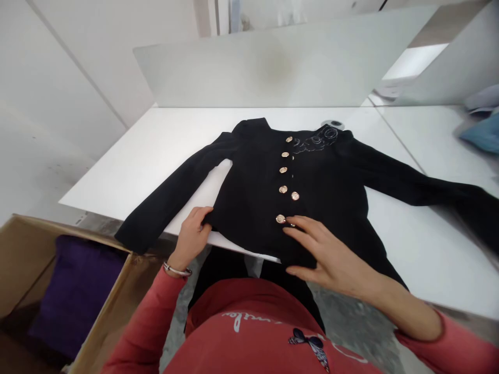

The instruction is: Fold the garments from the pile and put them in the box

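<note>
Black jacket (253,182) lies face up and spread out on a white table (156,140), its collar toward the far side and its front showing a column of gold buttons (283,170) and dark floral embroidery (314,141) near the shoulder. Its hem reaches the table's near edge, and its sleeves stretch out to either side: one runs diagonally toward the near edge, and the other runs off the right side of the view. The left hand (191,236) is at the lower corner of the jacket, with its fingers (203,215) curled over and gripping the hem. The right hand (331,254) lies on the jacket's lower front, with its fingers (302,229) extended and slightly spread, pressing flat without grasping, and its fingertips are just beside the lowest button. A metal bangle (177,269) circles the left wrist, and red sleeves (144,322) cover both forearms. A cardboard box (27,259) holding purple cloth (74,291) stands at the lower left, below the table. Blue cloth (483,134) lies at the far right, and a glass panel (273,62) stands along the table's far edge.
</note>
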{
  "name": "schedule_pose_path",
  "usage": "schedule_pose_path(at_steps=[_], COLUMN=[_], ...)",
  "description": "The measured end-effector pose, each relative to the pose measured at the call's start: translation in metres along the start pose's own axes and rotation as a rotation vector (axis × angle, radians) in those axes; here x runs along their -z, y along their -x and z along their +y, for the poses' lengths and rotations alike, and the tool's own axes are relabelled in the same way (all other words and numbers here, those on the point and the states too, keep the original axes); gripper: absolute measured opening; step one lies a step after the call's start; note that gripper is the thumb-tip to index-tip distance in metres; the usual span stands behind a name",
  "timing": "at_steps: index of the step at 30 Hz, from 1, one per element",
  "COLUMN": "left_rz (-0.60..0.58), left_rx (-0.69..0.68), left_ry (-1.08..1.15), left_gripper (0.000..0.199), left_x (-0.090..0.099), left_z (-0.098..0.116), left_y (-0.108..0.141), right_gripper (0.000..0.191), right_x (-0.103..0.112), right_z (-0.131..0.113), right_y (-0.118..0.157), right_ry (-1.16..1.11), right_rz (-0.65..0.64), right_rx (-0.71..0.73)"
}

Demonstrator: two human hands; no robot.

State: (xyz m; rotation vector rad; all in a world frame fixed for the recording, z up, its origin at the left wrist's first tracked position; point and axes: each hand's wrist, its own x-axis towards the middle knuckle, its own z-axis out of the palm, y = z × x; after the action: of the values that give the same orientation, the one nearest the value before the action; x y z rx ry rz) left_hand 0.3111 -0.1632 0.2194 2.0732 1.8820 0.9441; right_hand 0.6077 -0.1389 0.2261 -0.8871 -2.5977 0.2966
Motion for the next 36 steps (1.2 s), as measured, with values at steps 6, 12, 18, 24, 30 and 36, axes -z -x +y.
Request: schedule_pose_path(at_steps=[6,12,18,24,30,36], left_rz=[0.113,0.085,-0.085,0.012,0.0,-0.186], left_rx=[-0.055,-0.104,-0.185,0.02,0.359,0.361], left_ry=[-0.019,-0.148,-0.19,-0.183,-0.588,-0.629], left_gripper=[0.038,0.036,0.032,0.028,0.055,0.06], left_x=[0.008,0.006,0.012,0.054,0.081,0.104], left_z=[0.002,0.001,-0.003,-0.031,-0.085,-0.098], left_y=[-0.004,0.003,0.008,0.001,-0.007,-0.026], right_gripper=[0.029,0.025,0.024,0.027,0.032,0.037], right_x=[-0.015,-0.013,-0.016,-0.018,-0.015,-0.003], right_z=[-0.007,-0.003,-0.006,-0.006,-0.005,-0.013], right_y=[0.009,0.011,0.012,0.015,0.016,0.012], right_ry=[0.127,0.029,0.086,0.127,0.095,-0.077], right_rz=[-0.036,0.075,0.086,0.092,0.08,0.102], right_rx=[0.057,0.063,0.073,0.092,0.079,-0.005])
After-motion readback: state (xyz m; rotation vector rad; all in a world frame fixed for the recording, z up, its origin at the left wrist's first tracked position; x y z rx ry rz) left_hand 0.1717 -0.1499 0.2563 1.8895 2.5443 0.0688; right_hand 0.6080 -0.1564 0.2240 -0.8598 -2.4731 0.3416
